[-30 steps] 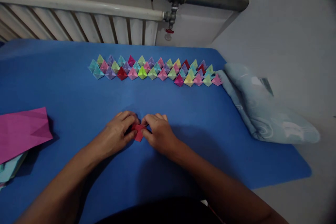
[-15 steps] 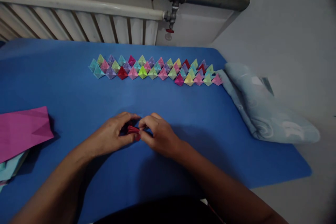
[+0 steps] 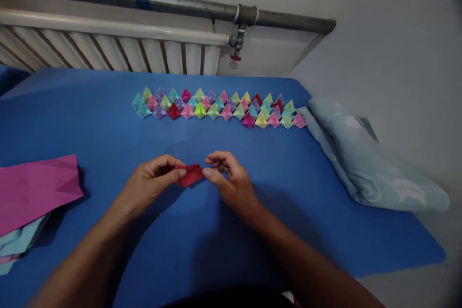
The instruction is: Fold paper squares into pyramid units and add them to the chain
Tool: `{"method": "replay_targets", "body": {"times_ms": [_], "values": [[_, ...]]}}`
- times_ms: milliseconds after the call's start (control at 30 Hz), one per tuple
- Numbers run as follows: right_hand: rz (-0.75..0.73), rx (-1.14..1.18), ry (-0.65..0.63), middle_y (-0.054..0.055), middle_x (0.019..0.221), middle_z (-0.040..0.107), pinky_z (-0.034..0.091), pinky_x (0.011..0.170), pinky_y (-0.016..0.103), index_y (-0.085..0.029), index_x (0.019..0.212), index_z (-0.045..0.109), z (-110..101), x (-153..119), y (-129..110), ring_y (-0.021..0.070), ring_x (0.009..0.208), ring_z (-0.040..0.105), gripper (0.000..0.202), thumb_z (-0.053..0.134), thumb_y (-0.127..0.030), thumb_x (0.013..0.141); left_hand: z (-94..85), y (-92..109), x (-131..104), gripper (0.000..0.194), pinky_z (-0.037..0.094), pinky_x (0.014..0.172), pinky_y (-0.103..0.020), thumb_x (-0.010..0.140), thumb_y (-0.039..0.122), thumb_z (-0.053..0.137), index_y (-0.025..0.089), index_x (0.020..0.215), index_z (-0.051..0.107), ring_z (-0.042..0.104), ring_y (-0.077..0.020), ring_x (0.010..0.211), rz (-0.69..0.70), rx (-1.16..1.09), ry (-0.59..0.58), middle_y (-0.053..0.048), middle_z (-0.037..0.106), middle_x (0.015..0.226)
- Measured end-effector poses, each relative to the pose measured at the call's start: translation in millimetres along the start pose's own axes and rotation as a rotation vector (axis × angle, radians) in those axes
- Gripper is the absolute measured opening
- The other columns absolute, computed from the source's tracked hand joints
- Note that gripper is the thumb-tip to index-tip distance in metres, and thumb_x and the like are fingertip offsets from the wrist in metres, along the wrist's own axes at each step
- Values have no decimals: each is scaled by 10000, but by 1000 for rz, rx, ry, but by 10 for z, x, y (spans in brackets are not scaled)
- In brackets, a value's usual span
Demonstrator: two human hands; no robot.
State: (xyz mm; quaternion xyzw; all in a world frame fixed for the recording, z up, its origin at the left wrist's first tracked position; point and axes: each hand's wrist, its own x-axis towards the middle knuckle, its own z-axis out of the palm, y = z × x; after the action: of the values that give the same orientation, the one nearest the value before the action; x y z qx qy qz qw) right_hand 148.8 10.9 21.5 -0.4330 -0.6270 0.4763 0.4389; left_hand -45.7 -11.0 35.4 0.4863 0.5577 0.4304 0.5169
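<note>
A small folded red paper boat point(image 3: 192, 175) is pinched between the thumb and fingers of my left hand point(image 3: 159, 173), above the blue surface. My right hand point(image 3: 231, 176) is just to the right of it, thumb and fingers apart, the thumb tip close to the paper's right end; whether it touches I cannot tell. Farther back, several folded paper boats point(image 3: 200, 110) in pink, green, blue, purple, yellow and red stand in tight rows.
At the left lies a stack of creased paper with a magenta sheet point(image 3: 43, 187) on top. A folded light-blue blanket point(image 3: 375, 168) rests along the right edge of the blue surface point(image 3: 144, 269). Behind are a white radiator point(image 3: 119, 33) and a metal pipe point(image 3: 187, 5).
My right hand has let go of the red paper and moved right, its fingers spreading. More of the red paper shows in my left hand. The view has tilted up slightly.
</note>
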Motion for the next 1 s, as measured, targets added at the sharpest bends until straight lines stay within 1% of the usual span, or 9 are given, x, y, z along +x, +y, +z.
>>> {"method": "replay_targets", "body": {"times_ms": [67,133,200,300,500,600,733,867,1000], "values": [[171,181,-9,30,988,653,470,816,321,-234,1004,596,32,21,1,162,884,594,300,675,-382,756,37,1,15,186,500,620,-225,665,323,815,198,737,698,625,-111,598,-31,-202,82,21,685,645],[289,288,-72,13,916,658,473,786,311,-230,971,607,85,29,-7,151,828,596,311,695,-392,720,85,0,27,247,515,611,-217,601,315,865,193,713,681,636,-103,573,-80,-359,138,29,695,642],[336,329,-117,-9,836,653,465,759,298,-231,912,623,142,22,-24,140,776,586,254,686,-385,720,141,-1,29,298,521,604,-208,547,303,898,185,700,672,641,-96,560,-128,-450,177,31,706,646],[354,333,-102,-30,768,633,445,716,279,-236,834,636,201,7,-47,127,719,555,172,661,-373,733,222,-4,8,327,515,603,-192,511,289,916,172,684,665,639,-88,553,-167,-499,187,28,706,621],[388,267,-41,-45,637,544,388,622,253,-210,729,616,185,18,-43,112,618,469,152,625,-361,737,297,-54,-33,265,499,626,-217,588,302,868,172,680,656,638,-101,582,-193,-415,130,10,708,623],[389,211,-56,-49,619,513,360,593,245,-208,707,606,154,17,-39,107,603,441,153,613,-358,738,269,-68,-22,210,466,600,-207,618,277,838,184,696,667,604,-89,587,-173,-320,109,26,683,624],[359,184,-108,-48,645,513,359,602,245,-208,728,608,127,-6,-25,103,613,442,167,614,-373,747,184,-6,-8,233,485,687,-245,609,252,826,216,811,716,628,-123,725,-160,-255,39,10,708,779],[299,119,-185,-53,627,475,333,574,238,-205,717,599,119,-24,-3,94,591,402,159,605,-360,752,104,72,-20,143,442,630,-241,637,296,791,193,659,695,557,-104,630,-183,-154,-53,18,636,650],[286,112,-184,-53,630,471,331,566,236,-201,718,589,132,-31,31,92,589,402,165,614,-360,755,89,61,-29,154,417,596,-247,650,311,773,194,631,676,522,-103,589,-148,-114,-45,23,611,608]]}}
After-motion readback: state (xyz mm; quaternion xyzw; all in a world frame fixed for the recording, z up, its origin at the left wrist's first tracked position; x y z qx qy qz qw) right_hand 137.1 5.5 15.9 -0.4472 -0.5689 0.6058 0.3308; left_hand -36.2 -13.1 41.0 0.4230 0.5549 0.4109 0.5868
